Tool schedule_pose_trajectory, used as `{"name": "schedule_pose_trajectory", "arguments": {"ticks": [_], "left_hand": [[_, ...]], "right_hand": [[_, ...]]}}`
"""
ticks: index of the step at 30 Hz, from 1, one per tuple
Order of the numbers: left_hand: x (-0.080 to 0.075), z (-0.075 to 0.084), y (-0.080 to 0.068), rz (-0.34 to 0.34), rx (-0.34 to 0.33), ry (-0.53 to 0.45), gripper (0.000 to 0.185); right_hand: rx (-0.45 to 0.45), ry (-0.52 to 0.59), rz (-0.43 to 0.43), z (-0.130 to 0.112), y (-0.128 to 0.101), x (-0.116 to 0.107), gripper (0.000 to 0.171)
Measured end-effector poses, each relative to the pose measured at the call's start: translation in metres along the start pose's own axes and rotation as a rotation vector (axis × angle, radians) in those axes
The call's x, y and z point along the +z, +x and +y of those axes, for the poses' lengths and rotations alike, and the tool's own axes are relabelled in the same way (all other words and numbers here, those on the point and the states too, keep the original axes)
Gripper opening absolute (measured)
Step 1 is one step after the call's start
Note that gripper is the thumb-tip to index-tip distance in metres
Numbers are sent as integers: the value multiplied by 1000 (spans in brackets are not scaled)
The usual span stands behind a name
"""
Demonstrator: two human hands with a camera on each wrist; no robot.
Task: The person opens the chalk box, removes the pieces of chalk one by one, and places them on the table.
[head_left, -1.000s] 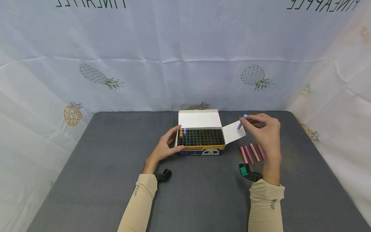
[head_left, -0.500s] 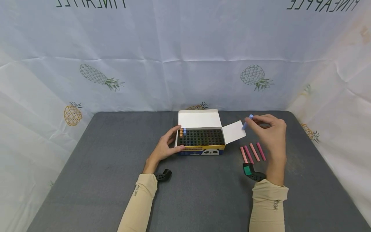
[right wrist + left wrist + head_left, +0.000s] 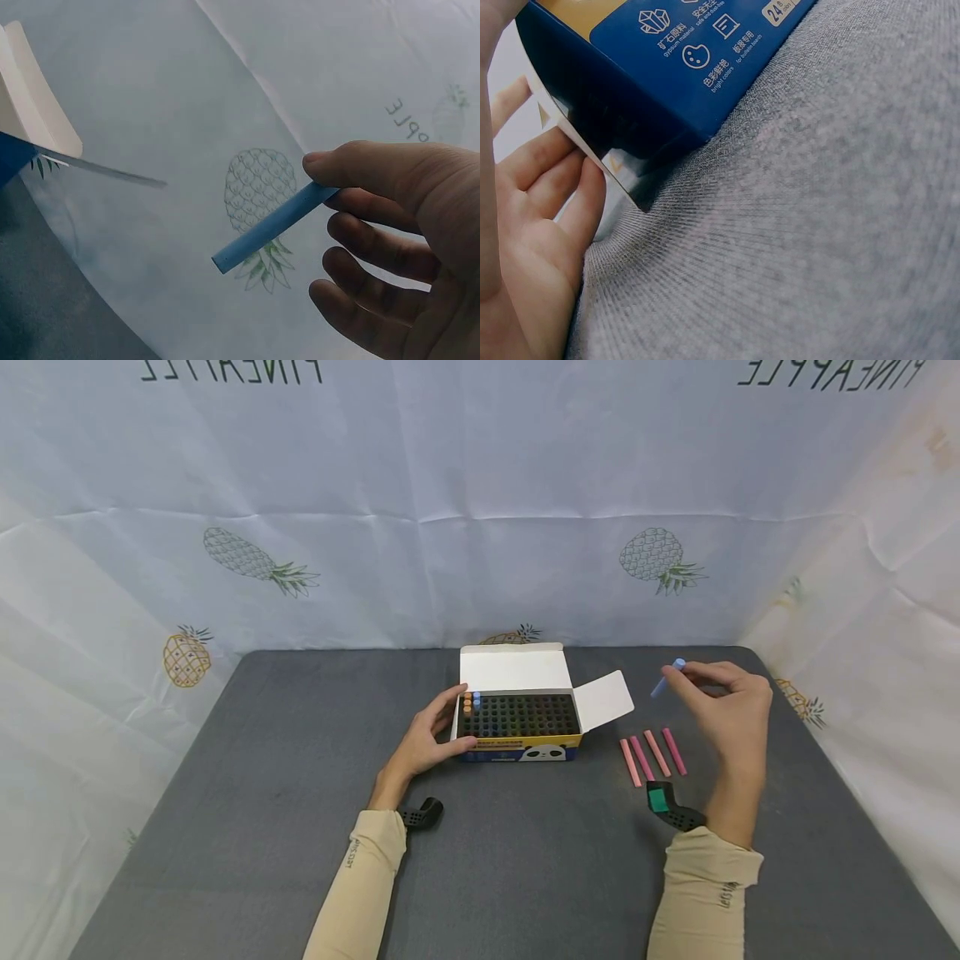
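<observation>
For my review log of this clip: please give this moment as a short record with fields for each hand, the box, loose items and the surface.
left hand: left hand holds the left end of the chalk box, fingers on its side and front
right hand: right hand pinches a blue chalk stick in the air, right of the box
box: open, lid flaps up; a few orange and blue sticks stand in its far left corner
loose items: four pink chalk sticks lying side by side
surface: grey table

Fingers (image 3: pixel 551 184) against blue box (image 3: pixel 630 82) corner
</observation>
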State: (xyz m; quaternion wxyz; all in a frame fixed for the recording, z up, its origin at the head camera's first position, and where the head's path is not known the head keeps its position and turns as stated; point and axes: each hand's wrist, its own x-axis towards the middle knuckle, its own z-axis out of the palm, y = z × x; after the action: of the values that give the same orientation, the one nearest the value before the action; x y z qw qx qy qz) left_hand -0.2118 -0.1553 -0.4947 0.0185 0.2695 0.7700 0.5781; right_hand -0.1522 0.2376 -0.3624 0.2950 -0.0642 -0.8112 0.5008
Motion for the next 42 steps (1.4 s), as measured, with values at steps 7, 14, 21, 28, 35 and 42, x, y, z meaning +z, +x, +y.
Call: {"name": "schedule_pose_trajectory", "arguments": {"ticks": [7, 14, 21, 28, 35, 42], "left_hand": [[0, 0, 0, 1, -1, 5, 80], [0, 2, -1, 0, -7, 1, 80], [1, 1, -2, 3, -10, 5, 80], [1, 2, -2, 4, 2, 6, 82], [1, 1, -2, 4, -11, 11, 80], [1, 3, -2, 0, -22, -2, 85]], "right_hand": [[6, -35, 48, 9, 0, -11, 27], [19, -78, 51, 14, -1, -17, 28], [70, -246, -35, 22, -3, -31, 31], [132, -399, -237, 38, -3, -50, 40], [265, -494, -409, 54, -4, -59, 52], [416, -510, -468, 79, -4, -60, 56]]}}
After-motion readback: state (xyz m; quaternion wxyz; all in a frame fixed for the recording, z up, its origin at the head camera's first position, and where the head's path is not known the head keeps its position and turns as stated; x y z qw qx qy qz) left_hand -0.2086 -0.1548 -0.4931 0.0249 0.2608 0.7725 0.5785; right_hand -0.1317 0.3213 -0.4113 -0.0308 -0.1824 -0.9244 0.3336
